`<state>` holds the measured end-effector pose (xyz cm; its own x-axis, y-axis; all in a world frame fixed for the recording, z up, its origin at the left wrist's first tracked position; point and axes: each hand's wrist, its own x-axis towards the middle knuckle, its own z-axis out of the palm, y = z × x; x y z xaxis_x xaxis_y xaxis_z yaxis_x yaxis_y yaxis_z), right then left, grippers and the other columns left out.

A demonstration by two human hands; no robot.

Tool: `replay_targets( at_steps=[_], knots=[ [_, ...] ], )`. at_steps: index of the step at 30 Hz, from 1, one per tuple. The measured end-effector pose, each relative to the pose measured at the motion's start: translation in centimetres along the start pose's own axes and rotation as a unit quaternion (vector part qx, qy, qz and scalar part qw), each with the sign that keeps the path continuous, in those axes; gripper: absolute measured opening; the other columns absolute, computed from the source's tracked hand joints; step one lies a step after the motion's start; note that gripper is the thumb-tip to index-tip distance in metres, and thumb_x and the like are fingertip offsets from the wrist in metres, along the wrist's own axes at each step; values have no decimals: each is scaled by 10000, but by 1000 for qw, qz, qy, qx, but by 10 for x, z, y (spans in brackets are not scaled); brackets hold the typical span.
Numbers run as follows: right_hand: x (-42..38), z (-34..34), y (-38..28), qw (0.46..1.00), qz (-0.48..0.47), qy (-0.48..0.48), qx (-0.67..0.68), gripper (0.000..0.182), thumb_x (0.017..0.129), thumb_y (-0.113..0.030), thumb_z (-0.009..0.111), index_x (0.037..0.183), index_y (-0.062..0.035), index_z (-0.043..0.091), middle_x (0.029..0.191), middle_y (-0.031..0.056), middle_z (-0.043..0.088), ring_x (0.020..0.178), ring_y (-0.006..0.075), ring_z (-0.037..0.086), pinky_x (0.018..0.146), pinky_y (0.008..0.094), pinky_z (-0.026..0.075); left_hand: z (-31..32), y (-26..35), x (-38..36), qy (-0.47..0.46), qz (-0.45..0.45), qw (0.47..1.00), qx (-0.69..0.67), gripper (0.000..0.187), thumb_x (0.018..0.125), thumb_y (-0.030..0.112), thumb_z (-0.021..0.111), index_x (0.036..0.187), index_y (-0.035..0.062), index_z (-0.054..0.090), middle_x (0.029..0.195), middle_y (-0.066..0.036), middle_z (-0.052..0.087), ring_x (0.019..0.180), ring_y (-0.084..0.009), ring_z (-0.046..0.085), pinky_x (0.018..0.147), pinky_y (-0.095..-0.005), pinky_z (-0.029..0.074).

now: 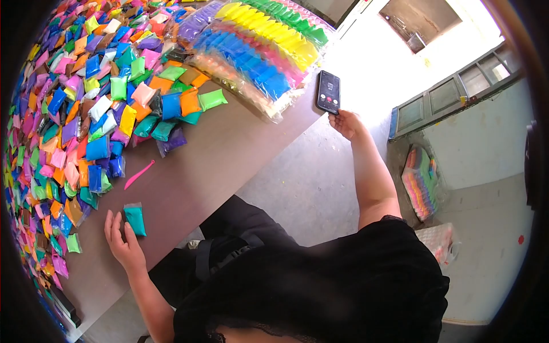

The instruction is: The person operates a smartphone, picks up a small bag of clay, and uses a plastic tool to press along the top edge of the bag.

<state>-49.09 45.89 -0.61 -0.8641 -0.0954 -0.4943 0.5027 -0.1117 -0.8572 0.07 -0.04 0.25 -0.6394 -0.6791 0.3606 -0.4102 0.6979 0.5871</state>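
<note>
My right hand (346, 124) is closed on the lower end of a smartphone (328, 91) at the table's far right edge. The phone's screen is lit, with a few round buttons near its lower end. My left hand (123, 243) lies on the table with its fingers stretched out. Right beside those fingers is a small teal packet (135, 220) in clear wrapping. A thin pink plastic tool (139, 174) lies a little beyond it, between the packet and a large pile of coloured packets (97, 123).
Clear bags of packets sorted by colour (251, 48) lie along the table's (229, 151) far side. A dark, narrow object (64, 307) is at the near left edge. On the floor to the right stands a stack of colourful packs (420, 183) beside a white bag (437, 243).
</note>
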Motion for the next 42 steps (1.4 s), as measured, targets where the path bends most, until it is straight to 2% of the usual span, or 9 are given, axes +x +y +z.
replay_targets(
  at_steps=[7, 8, 9, 11, 13, 27, 35, 41, 42],
  knots=[
    [-24, 21, -40, 885, -202, 176, -381, 231, 925, -159, 478, 926, 28, 613, 797, 99, 630, 654, 165, 613, 607, 303, 534, -2, 1, -1, -2, 2, 1000, -17, 283, 925, 92, 533, 1180, -21, 583, 1350, -161, 484, 1226, -305, 483, 1008, -393, 399],
    [-29, 24, -47, 739, -262, 226, -578, 271, 925, -218, 505, 890, 20, 630, 825, 125, 652, 691, 194, 646, 627, 315, 539, -3, 1, -1, -1, -1, 1000, -18, 283, 925, 92, 533, 1180, -21, 583, 1350, -161, 484, 1226, -305, 483, 1008, -393, 399],
    [-34, 29, -48, 737, -264, 225, -580, 271, 925, -218, 505, 890, 20, 630, 825, 125, 652, 691, 194, 646, 627, 315, 539, -3, 2, -1, 0, -4, 1000, -30, 284, 924, 93, 536, 1180, -21, 584, 1350, -159, 485, 1227, -303, 484, 1008, -391, 399],
    [-54, 49, -49, 414, -324, 264, -808, 287, 925, -268, 524, 901, -6, 638, 852, 148, 662, 753, 235, 669, 661, 336, 542, -4, 3, -1, 5, -9, 999, -43, 285, 923, 95, 539, 1180, -21, 585, 1350, -157, 486, 1227, -301, 484, 1007, -389, 399],
    [-85, 85, -45, 287, -259, 192, -902, 178, 870, -127, 531, 972, -27, 636, 956, 114, 649, 875, 227, 642, 752, 327, 531, -6, 3, -2, 7, -2, 999, -41, 288, 922, 96, 541, 1183, -19, 585, 1348, -150, 490, 1227, -297, 485, 1007, -387, 397],
    [-29, 120, 13, 410, -297, 142, -851, 172, 809, -141, 561, 874, -40, 684, 943, 138, 669, 921, 282, 645, 755, 356, 541, -4, 0, -3, 29, 2, 999, -43, 269, 899, 83, 561, 1152, 2, 609, 1326, -138, 512, 1195, -286, 509, 985, -382, 414],
    [-63, 121, 6, 344, -388, 105, -848, 230, 870, -277, 572, 868, -67, 667, 899, 113, 656, 882, 285, 644, 729, 395, 532, -5, 5, -3, 64, -16, 995, -76, 286, 855, 90, 610, 1133, 21, 623, 1278, -157, 539, 1147, -315, 540, 954, -381, 440],
    [-203, 203, 15, 638, -273, -357, -625, 226, 840, -206, 644, 987, -36, 667, 899, 153, 651, 861, 337, 615, 758, 389, 490, -7, 28, -10, 24, 31, 998, 51, 333, 853, 88, 616, 1177, 15, 590, 1295, -158, 528, 1166, -330, 522, 976, -385, 422],
    [-212, 226, 31, 604, -366, -403, -582, 206, 840, -171, 638, 996, -38, 658, 930, 150, 647, 882, 330, 611, 766, 386, 490, 0, 33, -10, 22, 50, 996, 73, 330, 841, 87, 623, 1160, 13, 591, 1269, -154, 539, 1149, -333, 525, 969, -395, 426]
  ],
)
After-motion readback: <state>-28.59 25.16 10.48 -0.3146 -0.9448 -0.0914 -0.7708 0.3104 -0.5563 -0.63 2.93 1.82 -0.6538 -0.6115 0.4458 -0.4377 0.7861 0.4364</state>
